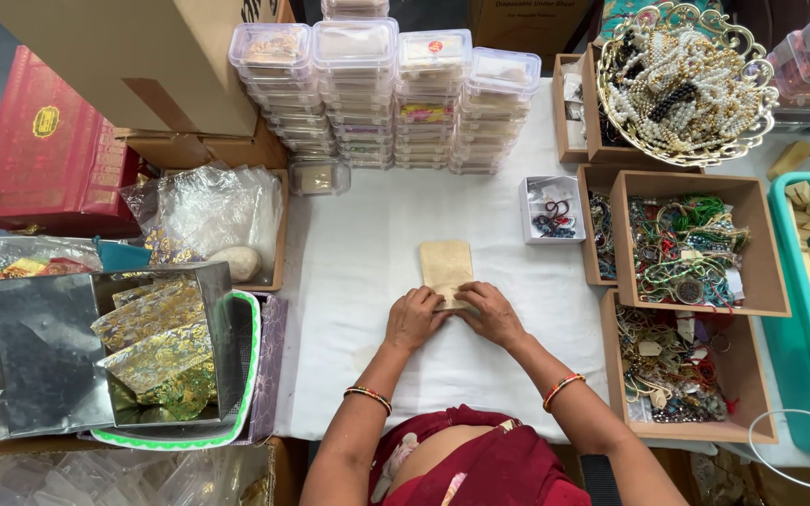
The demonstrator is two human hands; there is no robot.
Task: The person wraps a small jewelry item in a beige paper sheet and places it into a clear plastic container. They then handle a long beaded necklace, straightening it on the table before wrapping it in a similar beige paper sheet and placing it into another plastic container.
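Both hands pressed on the small beige pouch at the middle of the white table.

I saw my left hand [414,317] and right hand [491,312] pinching the lower edge of the beige pouch [445,266]; it lay flat, its near end seemingly mid-fold, with the small jewellery box [552,210] untouched beyond it.

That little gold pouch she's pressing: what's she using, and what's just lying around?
In use: gold pouch, left hand, right hand.

Lying about: stacked clear boxes, wooden trays of beads, gold basket of pearls, foil sheets, red box.
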